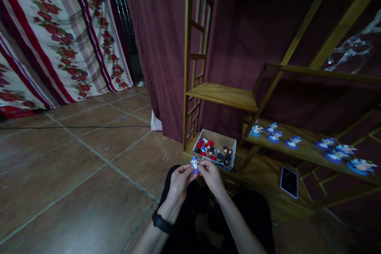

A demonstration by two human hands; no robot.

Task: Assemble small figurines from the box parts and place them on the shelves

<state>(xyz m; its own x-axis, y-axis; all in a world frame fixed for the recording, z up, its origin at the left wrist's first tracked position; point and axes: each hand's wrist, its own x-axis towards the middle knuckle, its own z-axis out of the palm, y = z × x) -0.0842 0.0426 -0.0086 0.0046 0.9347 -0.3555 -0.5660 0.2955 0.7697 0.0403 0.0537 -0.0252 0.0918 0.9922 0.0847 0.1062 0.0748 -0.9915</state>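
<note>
the step in hand appeared to be handling one small figurine (pixel 195 164), purple and white on a purple base; it was upright between the two hands, above the person's lap and just on the near side of an open cardboard box (pixel 219 138); the left hand (pixel 178 180) had thumb and fingers clamped on its left side, while the right hand (pixel 210 175) had its fingertips pinched together at its right edge; as a judgement, the next move called for one hand to take the full hold before the other let go, with a light grip on so small a piece.

the figurine seemed to be smooth moulded plastic, with a rounded head and a flat, disc-like base; the box was thin-walled, with pale sides and a jumble of red, black and white figures (pixel 210 151) inside; to the right, more blue-and-purple figurines (pixel 293 142) stood on a glossy, yellow-brown wooden shelf (pixel 308 145); a flat, dark-screened phone (pixel 289 182) lay below them; far behind hung a softly pleated maroon curtain (pixel 166 47); to the left spread brown floor tiles (pixel 89 182) with pale joints.
</note>
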